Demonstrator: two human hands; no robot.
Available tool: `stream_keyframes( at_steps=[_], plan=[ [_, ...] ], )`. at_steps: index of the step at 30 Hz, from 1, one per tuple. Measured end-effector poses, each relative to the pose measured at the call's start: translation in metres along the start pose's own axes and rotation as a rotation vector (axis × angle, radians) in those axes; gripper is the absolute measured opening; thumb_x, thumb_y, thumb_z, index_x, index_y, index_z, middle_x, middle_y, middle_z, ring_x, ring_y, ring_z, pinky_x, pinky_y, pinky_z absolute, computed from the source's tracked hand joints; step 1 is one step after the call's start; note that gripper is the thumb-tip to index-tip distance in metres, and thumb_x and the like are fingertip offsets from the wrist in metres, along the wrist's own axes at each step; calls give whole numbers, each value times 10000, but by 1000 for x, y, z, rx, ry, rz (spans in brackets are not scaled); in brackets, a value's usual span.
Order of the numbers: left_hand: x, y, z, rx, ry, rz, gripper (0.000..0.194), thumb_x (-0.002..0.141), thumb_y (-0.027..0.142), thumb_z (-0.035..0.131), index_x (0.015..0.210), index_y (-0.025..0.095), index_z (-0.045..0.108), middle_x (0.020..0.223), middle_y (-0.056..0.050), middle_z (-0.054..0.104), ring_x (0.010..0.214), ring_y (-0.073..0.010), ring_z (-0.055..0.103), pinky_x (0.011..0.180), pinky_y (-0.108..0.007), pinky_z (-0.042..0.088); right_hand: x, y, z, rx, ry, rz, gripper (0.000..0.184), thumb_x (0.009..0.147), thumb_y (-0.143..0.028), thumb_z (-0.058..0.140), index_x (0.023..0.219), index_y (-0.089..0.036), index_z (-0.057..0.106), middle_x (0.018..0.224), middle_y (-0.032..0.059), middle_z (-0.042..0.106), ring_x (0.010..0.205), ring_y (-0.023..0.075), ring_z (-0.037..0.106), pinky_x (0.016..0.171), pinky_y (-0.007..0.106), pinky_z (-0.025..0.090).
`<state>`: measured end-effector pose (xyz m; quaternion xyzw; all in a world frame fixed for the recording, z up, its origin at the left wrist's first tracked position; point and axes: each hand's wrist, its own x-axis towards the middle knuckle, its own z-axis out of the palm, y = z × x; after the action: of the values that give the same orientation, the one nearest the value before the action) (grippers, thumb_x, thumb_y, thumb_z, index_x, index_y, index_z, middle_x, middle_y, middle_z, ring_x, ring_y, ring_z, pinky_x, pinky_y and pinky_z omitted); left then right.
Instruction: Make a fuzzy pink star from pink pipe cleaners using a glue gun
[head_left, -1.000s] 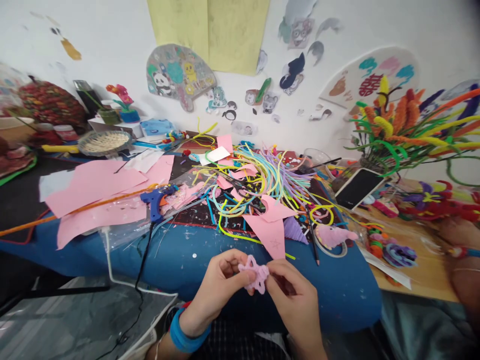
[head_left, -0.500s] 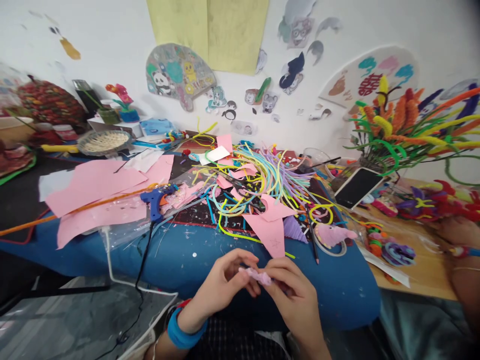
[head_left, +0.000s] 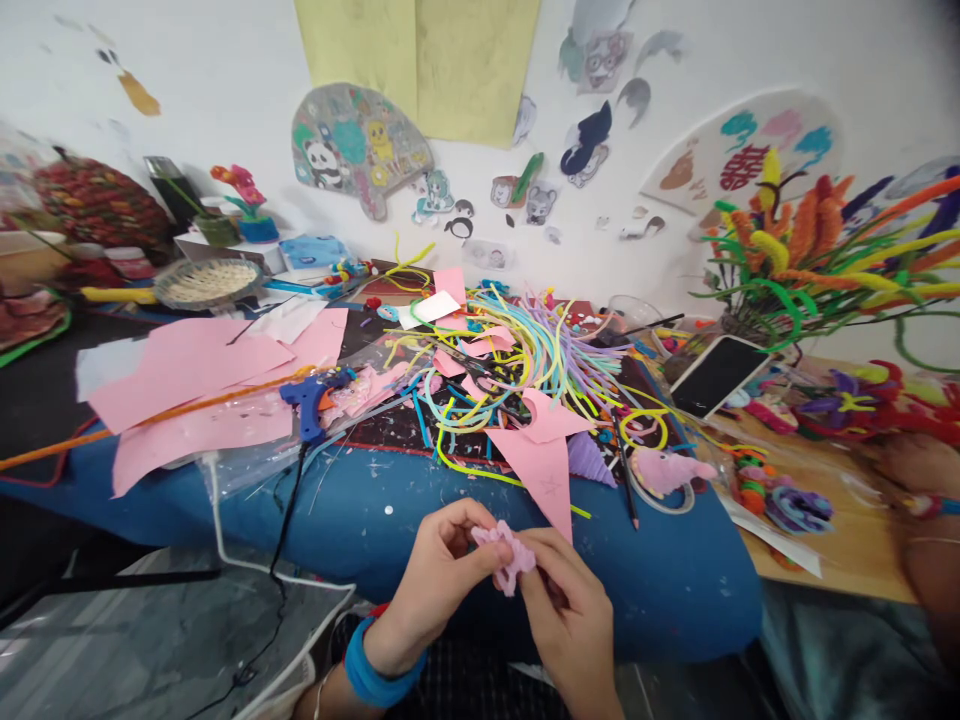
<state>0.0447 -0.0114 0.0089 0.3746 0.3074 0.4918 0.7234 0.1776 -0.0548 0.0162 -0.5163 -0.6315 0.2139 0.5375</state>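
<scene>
A small pink pipe-cleaner star (head_left: 514, 572) is held up in front of the table's blue front edge. My left hand (head_left: 450, 565) is closed on its left side, thumb lying across the front. The fingers of my right hand (head_left: 566, 600) pinch its right side; their tips are partly hidden behind it. Just beyond my hands lies a cut piece of pink paper (head_left: 536, 455) with a point hanging over the edge. Beside it are a purple wrapped cone (head_left: 591, 460), a dark pencil (head_left: 626, 475) and a pink fuzzy piece (head_left: 667, 470).
A blue glue gun (head_left: 306, 405) with a black cord lies left of centre, near pink paper sheets (head_left: 202, 365). Loose pipe cleaners (head_left: 547, 345) heap up at the middle. To the right, a phone (head_left: 718, 375) leans before pipe-cleaner flowers (head_left: 817, 240). Another person's arm (head_left: 926, 500) rests at far right.
The pink star was turned edge-on half a second ago and now faces me again. My right hand has shifted slightly left, its fingers regripping the star's side.
</scene>
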Motion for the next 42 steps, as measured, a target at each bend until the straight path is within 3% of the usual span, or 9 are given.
stream_keyframes(
  at_steps=[6,11,14,16,18,22,27,34,42],
  plan=[
    [-3,-8,4,141,207,247,199,745,240,776,669,144,619,634,21,589,562,-86,545,539,-177,466,-4,-1,6,71,-48,106,192,900,-179,545,824,-203,720,719,7,614,628,113,586,547,171,472],
    [-2,-16,8,129,325,312,270,746,253,772,607,151,564,613,31,552,574,-85,528,560,-180,451,-4,4,14,45,25,156,190,851,-244,626,682,-166,668,610,-17,531,508,95,486,456,181,400],
    [3,-15,0,89,223,109,333,752,343,763,608,154,530,547,43,534,458,-66,473,443,-165,379,3,7,8,2,-18,199,266,866,-266,600,628,-161,653,571,-28,485,495,93,446,455,196,369],
    [6,-10,-8,127,69,-76,360,754,416,748,625,153,539,493,29,552,405,-74,463,398,-168,351,12,10,-2,-16,-139,225,285,868,-285,589,625,-159,664,568,-31,467,500,95,431,459,206,352],
    [10,-4,-16,152,-54,-161,416,764,511,708,636,138,577,497,-9,597,408,-97,510,414,-190,399,22,11,-14,-22,-319,246,284,872,-289,586,638,-164,688,588,-31,471,525,98,441,480,209,353],
    [15,6,-24,201,-145,-188,453,761,557,687,723,106,695,604,-47,658,508,-128,585,496,-216,463,39,13,-30,-33,-597,245,210,853,-267,625,690,-196,737,621,-36,506,564,99,469,510,203,364],
    [19,9,-27,352,-239,-210,266,716,366,781,772,109,740,673,-56,705,570,-121,602,549,-198,451,48,14,-33,-41,-721,221,143,826,-291,665,764,-210,765,687,-9,634,630,128,569,559,217,422],
    [21,12,-30,482,-299,-286,179,698,281,772,752,119,719,642,-43,712,545,-128,627,578,-225,486,54,8,-35,-260,-704,228,59,767,-234,715,712,-217,728,710,-17,681,671,145,623,594,227,428],
    [18,-1,-23,727,-143,-45,184,809,315,668,766,143,717,712,-47,721,628,-149,627,580,-219,455,31,8,-17,-680,-321,-20,147,857,-224,621,711,-224,642,729,-1,669,634,161,647,512,256,377]
  ],
)
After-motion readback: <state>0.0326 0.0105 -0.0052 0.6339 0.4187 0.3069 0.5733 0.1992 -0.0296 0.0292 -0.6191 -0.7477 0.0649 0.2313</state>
